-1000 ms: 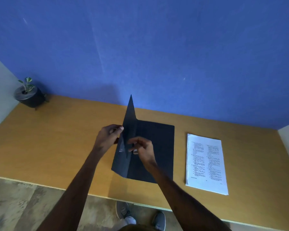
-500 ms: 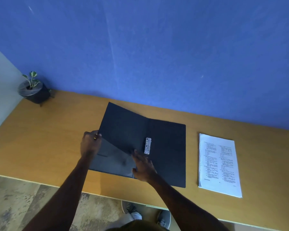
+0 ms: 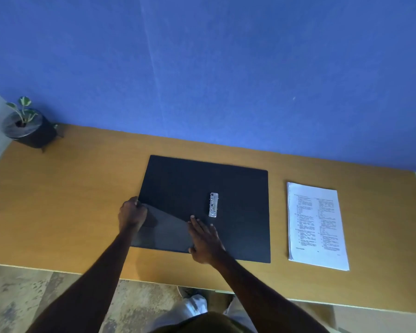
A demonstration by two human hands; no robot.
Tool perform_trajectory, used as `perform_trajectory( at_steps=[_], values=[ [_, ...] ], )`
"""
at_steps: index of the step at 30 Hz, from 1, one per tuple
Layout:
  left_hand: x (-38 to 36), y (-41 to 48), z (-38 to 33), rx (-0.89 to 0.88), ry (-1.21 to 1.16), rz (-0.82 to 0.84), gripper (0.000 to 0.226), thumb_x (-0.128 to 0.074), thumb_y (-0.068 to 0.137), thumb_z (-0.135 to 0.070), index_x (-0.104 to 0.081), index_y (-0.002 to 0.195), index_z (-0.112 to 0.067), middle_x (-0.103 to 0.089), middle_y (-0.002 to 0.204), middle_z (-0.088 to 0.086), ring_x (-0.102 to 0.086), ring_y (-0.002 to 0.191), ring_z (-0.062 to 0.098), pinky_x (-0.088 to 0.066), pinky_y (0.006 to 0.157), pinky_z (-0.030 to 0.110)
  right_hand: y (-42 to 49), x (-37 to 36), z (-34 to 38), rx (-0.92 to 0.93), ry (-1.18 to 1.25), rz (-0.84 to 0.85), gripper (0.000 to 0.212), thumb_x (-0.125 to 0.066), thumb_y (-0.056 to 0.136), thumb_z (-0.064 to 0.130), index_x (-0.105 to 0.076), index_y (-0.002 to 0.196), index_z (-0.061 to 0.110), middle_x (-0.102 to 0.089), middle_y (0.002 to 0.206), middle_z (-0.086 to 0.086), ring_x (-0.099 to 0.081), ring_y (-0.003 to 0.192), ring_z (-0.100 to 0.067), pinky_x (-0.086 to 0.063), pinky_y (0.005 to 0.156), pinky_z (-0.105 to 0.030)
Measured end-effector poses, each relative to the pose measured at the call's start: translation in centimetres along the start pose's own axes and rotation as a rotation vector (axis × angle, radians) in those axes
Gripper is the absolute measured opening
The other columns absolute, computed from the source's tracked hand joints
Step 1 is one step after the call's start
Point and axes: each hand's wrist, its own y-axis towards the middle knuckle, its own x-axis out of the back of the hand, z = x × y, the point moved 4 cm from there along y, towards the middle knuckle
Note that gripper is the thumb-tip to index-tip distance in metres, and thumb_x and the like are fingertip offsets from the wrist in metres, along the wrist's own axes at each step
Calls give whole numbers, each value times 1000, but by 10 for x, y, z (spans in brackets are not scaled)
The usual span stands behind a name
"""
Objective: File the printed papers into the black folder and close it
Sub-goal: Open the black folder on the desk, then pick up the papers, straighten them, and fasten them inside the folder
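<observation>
The black folder (image 3: 238, 188) lies open and flat on the wooden desk (image 3: 82, 200), a silver clip (image 3: 213, 205) near its spine. A triangular inner pocket (image 3: 163, 231) shows on the left cover's lower corner. My left hand (image 3: 132, 213) grips the left cover's outer edge. My right hand (image 3: 205, 239) rests flat, fingers spread, on the folder just below the clip. The stack of printed papers (image 3: 316, 224) lies to the right of the folder, apart from it and from both hands.
A small potted plant (image 3: 27, 126) in a dark pot stands at the desk's far left corner. A blue wall (image 3: 226, 68) backs the desk. The desk's front edge runs below my forearms, with floor and my shoes beneath.
The folder's left cover has swung from upright down to flat on the desk, with my left hand following it leftward. My right hand settled flat on the folder.
</observation>
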Motion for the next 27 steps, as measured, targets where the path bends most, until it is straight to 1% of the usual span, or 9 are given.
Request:
perform_trajectory(
  at_steps=[2, 5, 7, 9, 12, 16, 19, 21, 27],
  values=[
    [-3, -3, -2, -2, 5, -8, 40, -50, 103, -4, -63, 140, 5, -67, 137, 32, -61, 129, 53, -51, 107, 57, 1, 1, 0, 6, -10, -2, 82, -53, 109, 32, -9, 175, 13, 9, 184, -4, -4, 173, -25, -9, 137, -59],
    [-10, -9, -5, -6, 16, -18, 39, -49, 103, -5, -61, 138, 6, -64, 138, 32, -59, 129, 54, -50, 109, 61, -3, 5, -6, 45, -18, -43, 77, -51, 111, 33, -12, 174, 13, 4, 184, -4, -7, 172, -24, -9, 137, -59],
    [-16, -15, -9, -12, 25, -20, 44, -50, 103, -4, -59, 146, 4, -58, 148, 29, -54, 139, 53, -48, 115, 62, -8, 10, -18, 60, -34, -113, 74, -47, 111, 32, -12, 175, 15, 1, 184, -1, -7, 172, -21, -8, 138, -56],
    [-24, -23, -17, -54, 60, 7, 54, -54, 104, -5, -50, 157, 1, -51, 159, 26, -46, 149, 49, -42, 123, 58, -15, 19, -37, 23, -39, -176, 74, -43, 112, 32, -8, 176, 17, 2, 184, 1, -4, 173, -18, -6, 139, -52],
    [-43, -34, -40, -173, 106, 74, 57, -55, 107, -11, -43, 163, -3, -44, 166, 20, -39, 157, 42, -40, 125, 54, -25, 32, -75, -90, -7, -217, 76, -40, 114, 35, 0, 176, 17, 8, 184, 0, 1, 173, -17, -3, 140, -51],
    [-78, -51, -81, -373, 236, 197, 64, -54, 111, -22, -32, 170, -10, -28, 178, 8, -25, 166, 32, -31, 133, 50, -33, 43, -120, -217, 30, -198, 79, -41, 115, 35, 4, 175, 12, 14, 183, -5, 4, 173, -22, -5, 140, -52],
    [-106, -62, -108, -511, 375, 298, 73, -54, 112, -35, -18, 174, -20, -3, 184, -2, -8, 172, 25, -24, 137, 50, -35, 47, -140, -280, 76, -188, 80, -44, 114, 33, 4, 175, 12, 14, 183, -5, 3, 173, -22, -8, 140, -50],
    [-119, -65, -121, -572, 466, 345, 80, -54, 111, -39, -9, 175, -22, 9, 184, -3, 0, 173, 23, -18, 139, 48, -36, 46, -148, -300, 109, -166, 82, -47, 113, 32, 4, 175, 13, 14, 183, -4, 3, 173, -22, -10, 140, -50],
    [-129, -61, -133, -537, 560, 387, 98, -65, 105, -43, 1, 175, -23, 15, 183, 0, 2, 173, 24, -13, 139, 51, -32, 40, -154, -293, 168, -53, 98, -58, 108, 35, 13, 174, 15, 24, 181, -2, 14, 172, -23, -11, 138, -56]
  ],
)
